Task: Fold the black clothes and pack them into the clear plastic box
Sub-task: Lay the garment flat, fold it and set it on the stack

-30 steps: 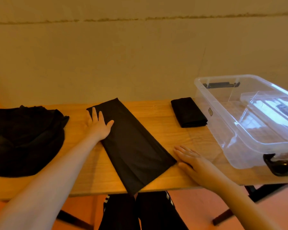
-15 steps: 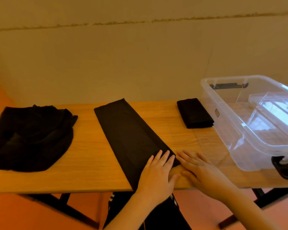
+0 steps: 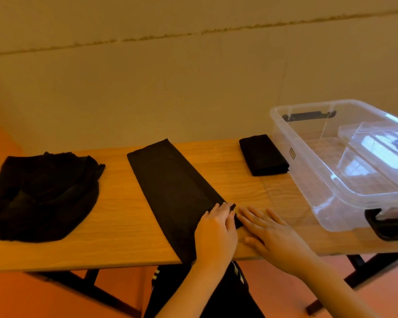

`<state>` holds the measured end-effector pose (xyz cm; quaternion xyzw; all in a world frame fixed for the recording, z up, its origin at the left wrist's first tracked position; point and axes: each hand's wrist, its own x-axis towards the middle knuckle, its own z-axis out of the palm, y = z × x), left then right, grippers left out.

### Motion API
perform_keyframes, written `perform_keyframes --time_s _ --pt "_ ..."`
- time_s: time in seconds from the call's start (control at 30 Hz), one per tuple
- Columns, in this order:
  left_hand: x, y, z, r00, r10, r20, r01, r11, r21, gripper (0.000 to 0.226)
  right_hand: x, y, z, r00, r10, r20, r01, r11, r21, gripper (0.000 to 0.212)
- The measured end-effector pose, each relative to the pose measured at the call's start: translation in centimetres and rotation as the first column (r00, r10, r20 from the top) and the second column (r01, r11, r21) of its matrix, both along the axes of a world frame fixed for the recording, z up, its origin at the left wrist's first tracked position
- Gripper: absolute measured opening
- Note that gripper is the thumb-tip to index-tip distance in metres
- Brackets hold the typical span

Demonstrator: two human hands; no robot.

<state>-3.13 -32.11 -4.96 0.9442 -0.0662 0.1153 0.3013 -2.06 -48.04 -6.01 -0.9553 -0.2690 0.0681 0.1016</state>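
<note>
Slippage threatens: left hand point(image 3: 215, 232) curls onto the folded strip's point(image 3: 170, 182) 5 o'clock end, right hand point(image 3: 271, 235) flat, holding nothing; overhanging bench point(image 3: 124, 221), layers may splay.

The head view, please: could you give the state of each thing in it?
Long black garment: folded into a strip, flat.
Small black garment: fully folded, beside box.
Black pile: unfolded, crumpled.
Clear plastic box: open, no clothes inside.
Left hand: gripping strip's corner.
Right hand: flat on table.
</note>
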Motion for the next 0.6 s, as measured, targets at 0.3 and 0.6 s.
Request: perform_keyframes --time_s 0.3,0.6 --pt "-1.2 -0.4 0.4 0.925 -0.175 -0.337 0.306 0.868 0.391 0.105 0.3 -0.7 0.9 0.966 -0.26 -0.014 0.246 0.895 0.373 0.055" --pt "2.6 8.1 0.5 0.92 0.226 -0.32 -0.051 0.878 0.475 0.065 4.6 7.3 3.5 0.994 0.063 -0.089 -0.049 0.987 0.151 0.055"
